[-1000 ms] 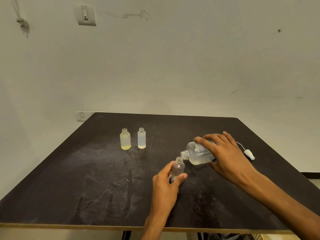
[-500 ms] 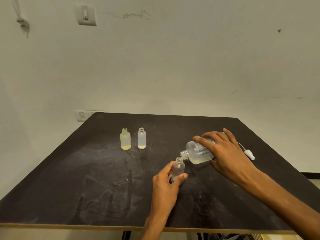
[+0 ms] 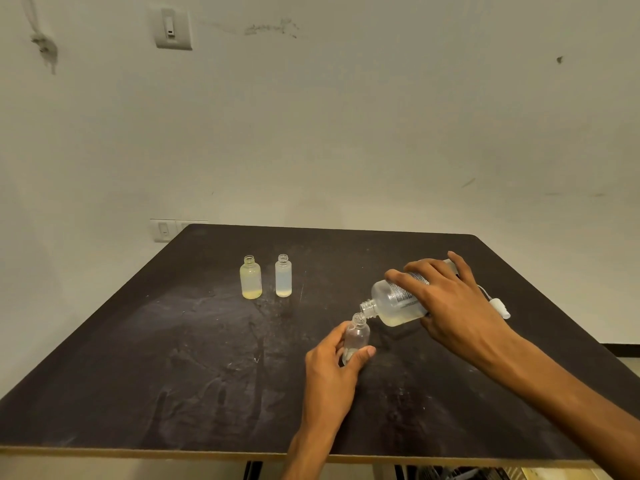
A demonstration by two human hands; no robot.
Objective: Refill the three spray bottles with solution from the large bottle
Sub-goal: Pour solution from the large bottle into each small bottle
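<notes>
At the near centre of the dark table, the left hand curls round a small clear spray bottle, steadying it upright. The right hand grips the large bottle, tipped mouth-down over its neck; any stream is too faint to confirm. Farther back, a yellowish bottle and a bluish bottle stand uncapped, awaiting refill.

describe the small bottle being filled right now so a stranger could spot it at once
On the dark table, two small open bottles stand side by side toward the far left. The one being filled is the small clear bottle nearer the front, gripped by the left hand, directly under the tilted large bottle that the right hand holds.
</notes>
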